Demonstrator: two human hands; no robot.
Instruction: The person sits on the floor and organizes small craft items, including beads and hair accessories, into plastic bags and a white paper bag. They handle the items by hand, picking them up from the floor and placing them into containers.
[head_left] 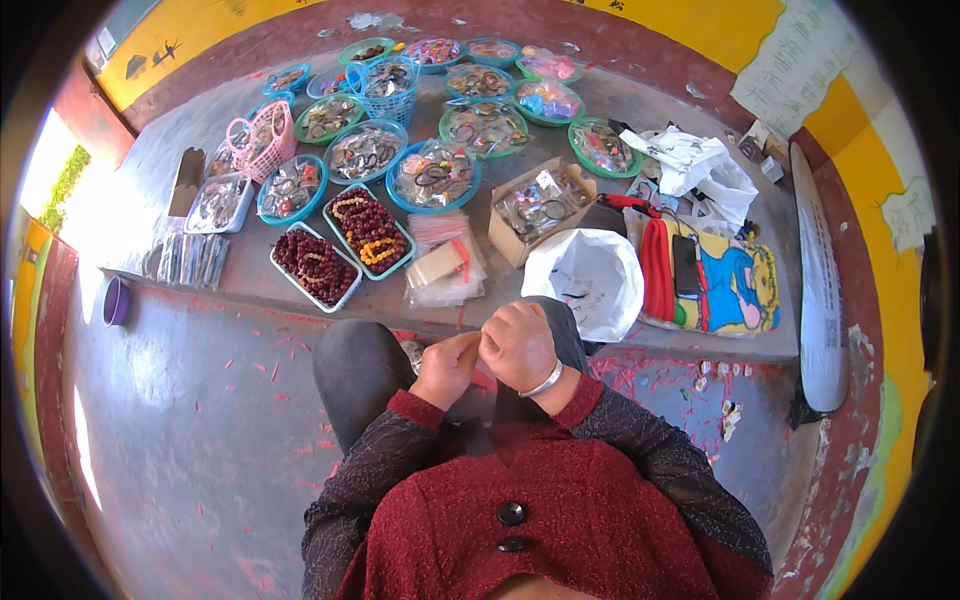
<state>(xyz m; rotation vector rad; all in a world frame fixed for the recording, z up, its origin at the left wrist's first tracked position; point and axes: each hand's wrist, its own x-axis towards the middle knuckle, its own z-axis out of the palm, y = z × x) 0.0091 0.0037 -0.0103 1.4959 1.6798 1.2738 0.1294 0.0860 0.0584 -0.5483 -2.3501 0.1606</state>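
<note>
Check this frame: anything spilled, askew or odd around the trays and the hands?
Small red scraps lie scattered over the grey floor below the ledge, with pale bits strewn to the right. The bead trays sit upright, nothing tipped. Left hand and right hand meet, closed; whatever they pinch is hidden.

Two hands, the left hand (447, 366) and the right hand (517, 345), meet above the knees. On the ledge stand two rectangular trays of dark red beads (316, 265), two plastic baskets, one pink (262, 137) and one blue (385, 90), and one cardboard box (540, 208). The round bowls of bangles (434, 176) number about fifteen, though the far ones blur together.
</note>
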